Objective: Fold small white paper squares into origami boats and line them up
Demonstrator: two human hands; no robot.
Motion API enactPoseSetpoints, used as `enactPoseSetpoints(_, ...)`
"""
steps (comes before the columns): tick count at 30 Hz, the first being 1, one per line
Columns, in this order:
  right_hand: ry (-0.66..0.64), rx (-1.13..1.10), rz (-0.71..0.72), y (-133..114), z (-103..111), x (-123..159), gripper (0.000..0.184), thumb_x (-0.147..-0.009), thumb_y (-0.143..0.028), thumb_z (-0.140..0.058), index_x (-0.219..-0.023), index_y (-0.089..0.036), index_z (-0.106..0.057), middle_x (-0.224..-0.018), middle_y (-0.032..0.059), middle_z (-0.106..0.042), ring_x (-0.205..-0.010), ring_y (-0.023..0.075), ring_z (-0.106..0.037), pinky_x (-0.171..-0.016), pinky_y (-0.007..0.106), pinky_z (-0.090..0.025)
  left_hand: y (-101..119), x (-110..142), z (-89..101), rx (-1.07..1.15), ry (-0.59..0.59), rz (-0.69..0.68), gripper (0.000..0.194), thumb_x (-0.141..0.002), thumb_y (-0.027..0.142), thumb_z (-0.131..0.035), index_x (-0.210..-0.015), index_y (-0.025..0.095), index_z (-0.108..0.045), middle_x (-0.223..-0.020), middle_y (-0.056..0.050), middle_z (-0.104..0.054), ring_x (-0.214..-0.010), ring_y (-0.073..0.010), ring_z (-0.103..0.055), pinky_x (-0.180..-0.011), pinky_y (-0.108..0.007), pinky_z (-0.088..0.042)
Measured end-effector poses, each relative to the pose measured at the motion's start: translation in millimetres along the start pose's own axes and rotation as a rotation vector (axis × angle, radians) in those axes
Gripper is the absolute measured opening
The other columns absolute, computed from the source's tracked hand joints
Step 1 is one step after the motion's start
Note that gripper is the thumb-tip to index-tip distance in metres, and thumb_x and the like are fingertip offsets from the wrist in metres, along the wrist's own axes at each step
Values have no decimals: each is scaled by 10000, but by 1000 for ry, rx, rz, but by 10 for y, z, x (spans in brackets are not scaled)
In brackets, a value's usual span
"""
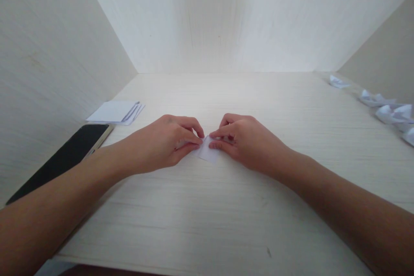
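A small folded piece of white paper (208,153) is between my two hands, over the middle of the table. My left hand (176,140) pinches its left edge between thumb and fingers. From the other side my right hand (237,138) grips the paper's right part, the thumb lying on its face and the index finger near its top. The fingers partly cover the paper, so its exact folds cannot be made out.
To the left lies a stack of white paper sheets (111,111), with a dark phone-like slab (61,157) in front of it. Several folded paper boats (393,113) stand along the right wall. Pale panels (210,17) enclose the table (207,215) at the back and sides.
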State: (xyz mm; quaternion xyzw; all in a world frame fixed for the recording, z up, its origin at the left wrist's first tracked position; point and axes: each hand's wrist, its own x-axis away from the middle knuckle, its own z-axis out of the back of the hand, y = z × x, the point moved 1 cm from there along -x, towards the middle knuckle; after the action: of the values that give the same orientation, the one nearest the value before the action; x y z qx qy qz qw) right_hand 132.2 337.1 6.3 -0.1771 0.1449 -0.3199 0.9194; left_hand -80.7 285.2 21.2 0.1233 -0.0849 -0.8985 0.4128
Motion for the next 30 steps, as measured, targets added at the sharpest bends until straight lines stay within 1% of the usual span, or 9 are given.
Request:
enactPoseSetpoints(4,-49,3,-13,-37,23,4,209,-991,-251,-655,-1080,-288,-840,-903,51,-663,-757,158,-617,-727,302,-450,-7,-8,-5,3,17,-16,219,-992,171,-591,-938,173,-803,-1061,-45,-778,-849,-165,-729,-792,-284,-531)
enactPoseSetpoints(7,-62,-7,-25,-54,26,2,214,-994,-235,-650,-1082,-280,-840,-921,54,-665,-769,160,-619,-739,303,-449,-13,-15,0,4,29,-22,197,-995,189,-609,-967,168,-803,-1059,-46,-783,-854,-164,-733,-792,-277,-532)
enactPoseSetpoints(9,-61,-13,-23,-55,20,2,213,-994,-235,-653,-1088,-277,-839,-925,54,-668,-784,166,-623,-750,308,-450,-17,-14,6,3,30,-31,205,-1001,190,-599,-972,168,-801,-1067,-46,-783,-861,-164,-735,-799,-279,-531)
enactPoseSetpoints(13,-54,-28,-18,-49,4,5,207,-993,-229,-655,-1073,-271,-841,-918,49,-670,-797,168,-630,-761,307,-458,-24,1,14,-10,-11,-22,227,-1012,173,-565,-985,174,-791,-1095,-41,-771,-863,-158,-728,-807,-285,-522)
enactPoseSetpoints(15,-53,-32,-16,-50,0,4,201,-990,-223,-658,-1051,-261,-846,-913,48,-672,-796,166,-631,-761,305,-459,-25,6,16,-13,-20,-13,217,-1009,172,-574,-976,176,-788,-1093,-39,-764,-846,-152,-719,-797,-285,-517)
enactPoseSetpoints(19,-53,-34,-17,-57,-3,0,199,-987,-213,-661,-1038,-254,-849,-899,47,-671,-795,167,-630,-757,304,-455,-26,5,8,-8,-11,-12,197,-1001,187,-601,-945,174,-790,-1061,-37,-755,-796,-140,-701,-755,-284,-504)
enactPoseSetpoints(30,-59,-46,-19,-60,-9,4,215,-998,-210,-644,-1065,-248,-844,-909,56,-667,-783,163,-617,-739,302,-434,-16,-1,-6,5,12,-20,184,-993,189,-625,-926,175,-795,-1025,-32,-746,-758,-121,-680,-720,-265,-477)
